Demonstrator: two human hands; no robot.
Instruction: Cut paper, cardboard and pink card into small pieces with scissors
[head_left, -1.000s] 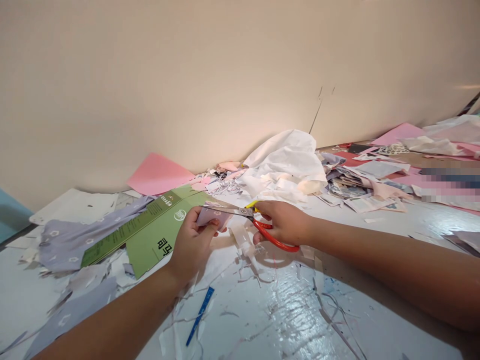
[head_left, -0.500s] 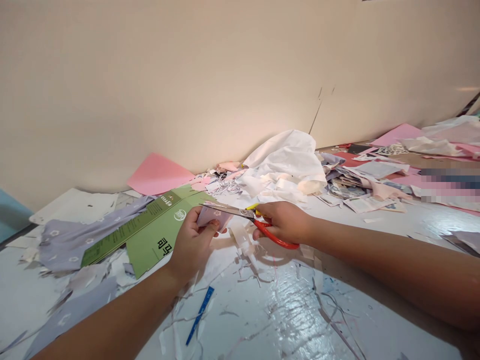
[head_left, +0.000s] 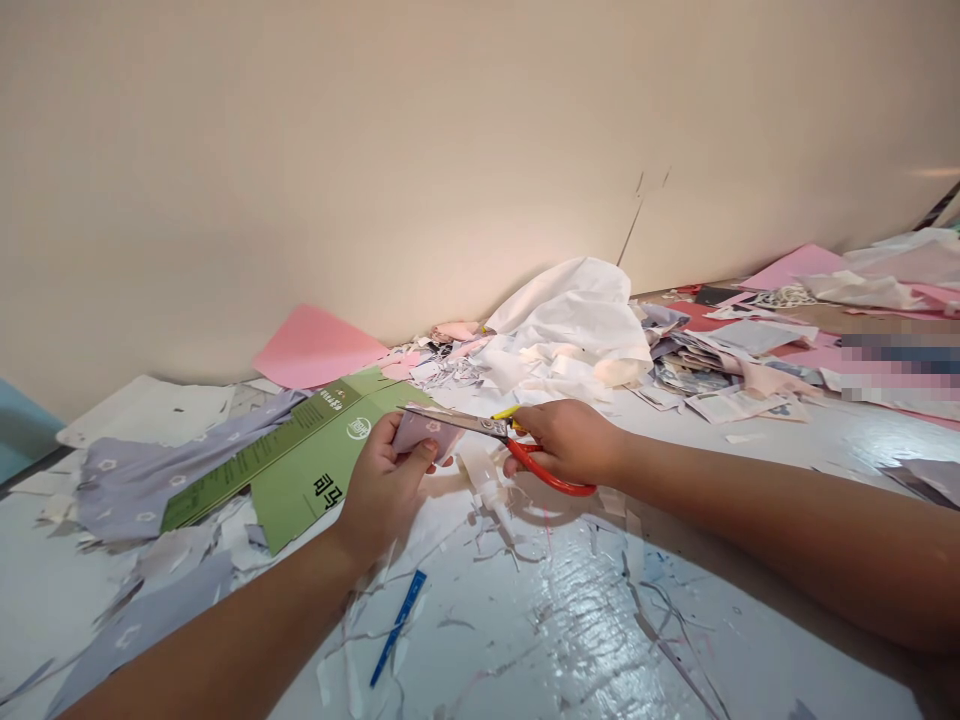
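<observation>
My left hand pinches a small lilac piece of cloth or paper with pale flowers between thumb and fingers. My right hand is closed round the handles of a pair of scissors, one red and one yellow. The metal blades point left and lie along the upper edge of the lilac piece; they look almost closed. Thin cut strips and a translucent piece lie on the table just below the scissors. Behind my left hand is a green printed card folder.
White crumpled cloth is heaped against the wall. A stack of scraps lies to its right. Pink sheet and lilac flowered cloth are at the left. A blue strip lies on the glossy table in front.
Almost nothing differs. The scissors and both hands keep the same pose, and the whole view has shifted very slightly.
</observation>
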